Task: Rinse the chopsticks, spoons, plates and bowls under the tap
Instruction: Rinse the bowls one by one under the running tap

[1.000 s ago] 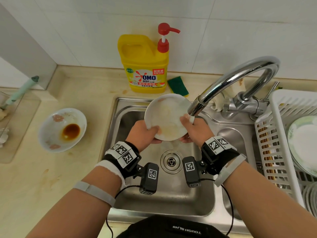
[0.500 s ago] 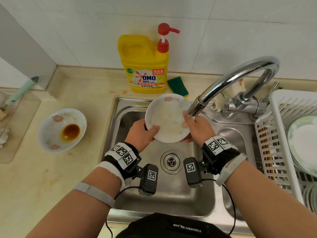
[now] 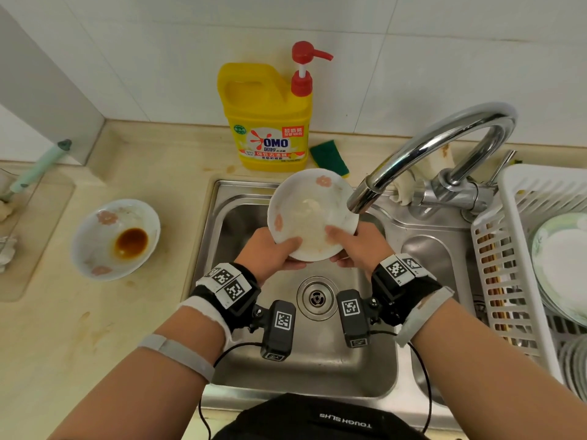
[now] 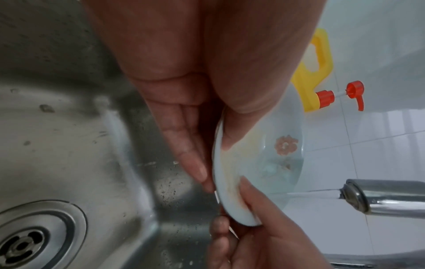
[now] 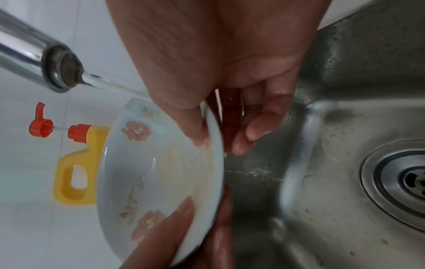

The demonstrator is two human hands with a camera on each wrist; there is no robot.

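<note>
Your left hand (image 3: 270, 249) and right hand (image 3: 359, 246) both grasp the plate (image 3: 309, 214), tilted over the sink (image 3: 222, 236) under the tap (image 3: 362, 198). Fingers behind it are mostly hidden. A dirty bowl (image 3: 116, 238) sits at nine o'clock.

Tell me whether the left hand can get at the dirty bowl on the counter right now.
Probably not yet: the left hand grips the plate together with the right hand. The path to the dirty bowl looks unobstructed.

"OMO" in blue letters on front label of yellow detergent bottle (image 3: 268, 117); Chinese print around it too small to read. "TOUGH SLHS" in white on black strap (image 3: 313, 419) at bottom edge, upside down in head view. Square black-and-white coded markers on wrist-worn camera mounts (image 3: 282, 322).
</note>
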